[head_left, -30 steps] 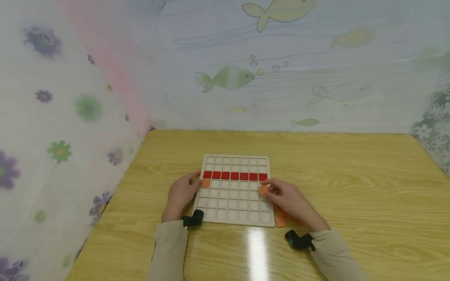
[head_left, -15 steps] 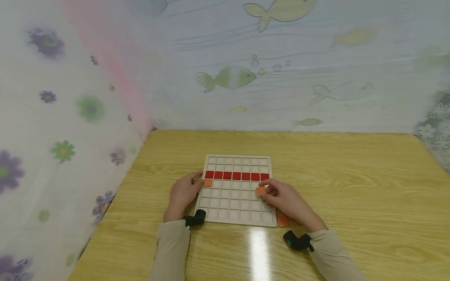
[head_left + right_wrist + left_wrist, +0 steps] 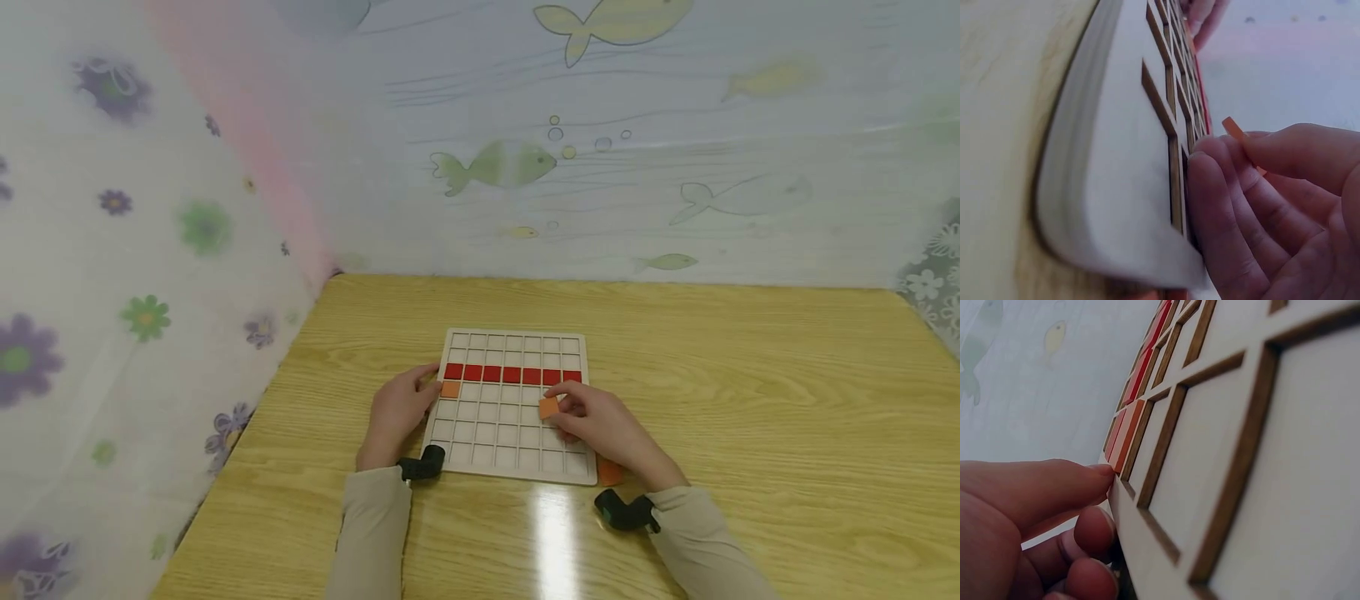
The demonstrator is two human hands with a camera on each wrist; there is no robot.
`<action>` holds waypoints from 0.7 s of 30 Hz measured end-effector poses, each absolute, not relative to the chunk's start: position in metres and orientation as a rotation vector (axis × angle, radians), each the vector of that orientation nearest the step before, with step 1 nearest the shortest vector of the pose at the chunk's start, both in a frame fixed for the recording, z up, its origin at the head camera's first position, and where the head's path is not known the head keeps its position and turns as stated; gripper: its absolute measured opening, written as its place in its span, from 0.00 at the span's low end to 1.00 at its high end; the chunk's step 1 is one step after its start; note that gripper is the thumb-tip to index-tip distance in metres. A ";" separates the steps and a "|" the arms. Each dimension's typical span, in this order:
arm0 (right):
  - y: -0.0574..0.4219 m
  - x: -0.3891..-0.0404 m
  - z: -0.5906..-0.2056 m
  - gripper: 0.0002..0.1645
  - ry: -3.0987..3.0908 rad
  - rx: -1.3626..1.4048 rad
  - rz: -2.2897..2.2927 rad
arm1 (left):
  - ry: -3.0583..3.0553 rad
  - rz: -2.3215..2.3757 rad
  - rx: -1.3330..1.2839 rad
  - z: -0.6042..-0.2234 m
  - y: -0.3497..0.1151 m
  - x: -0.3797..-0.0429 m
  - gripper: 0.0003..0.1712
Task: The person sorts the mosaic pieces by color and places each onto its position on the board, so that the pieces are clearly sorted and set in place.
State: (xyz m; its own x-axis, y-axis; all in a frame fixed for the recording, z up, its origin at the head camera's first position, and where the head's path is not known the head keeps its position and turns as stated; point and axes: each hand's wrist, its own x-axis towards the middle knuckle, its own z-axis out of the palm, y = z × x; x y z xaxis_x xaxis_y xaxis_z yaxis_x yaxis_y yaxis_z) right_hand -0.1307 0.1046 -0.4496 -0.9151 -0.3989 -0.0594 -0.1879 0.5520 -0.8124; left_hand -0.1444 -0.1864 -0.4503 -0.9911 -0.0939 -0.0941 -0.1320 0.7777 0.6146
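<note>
A pale wooden grid board (image 3: 498,433) lies on the table, marked out in square recesses. Several red tiles (image 3: 512,375) form a full row across it. Just below that row, an orange tile (image 3: 450,389) sits in the leftmost square. The left hand (image 3: 397,411) holds the board's left edge, with the thumb tip right by this tile and other fingers curled at the rim in the left wrist view. Over the right part of the board, the right hand (image 3: 600,421) pinches another orange tile (image 3: 549,407) between thumb and fingers, tilted above the squares in the right wrist view.
Loose orange tiles (image 3: 611,473) lie at the board's lower right corner, partly hidden by the right hand. Black wrist cameras (image 3: 626,510) are strapped to both wrists. The wooden table (image 3: 787,400) meets patterned wall coverings at the back and left.
The right hand has moved a little left over the board with its orange tile. The left hand stays at the left edge. The whole view has shifted slightly.
</note>
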 end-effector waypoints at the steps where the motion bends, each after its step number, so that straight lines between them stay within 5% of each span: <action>1: 0.104 -0.131 -0.450 0.17 2.550 -0.487 -1.294 | 2.901 1.018 -0.184 -0.450 -0.187 -0.144 0.22; 21: 0.090 -0.134 -0.439 0.15 2.611 -0.470 -1.250 | 2.882 1.040 -0.201 -0.448 -0.186 -0.144 0.22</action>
State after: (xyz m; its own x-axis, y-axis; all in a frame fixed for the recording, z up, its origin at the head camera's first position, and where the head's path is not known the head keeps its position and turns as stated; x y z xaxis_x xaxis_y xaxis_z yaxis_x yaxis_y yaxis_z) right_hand -0.1340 0.0897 -0.4387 -0.9275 -0.3706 -0.0499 -0.1936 0.5901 -0.7838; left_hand -0.1438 -0.1864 -0.4480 -0.9889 -0.0988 -0.1112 -0.1471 0.7621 0.6305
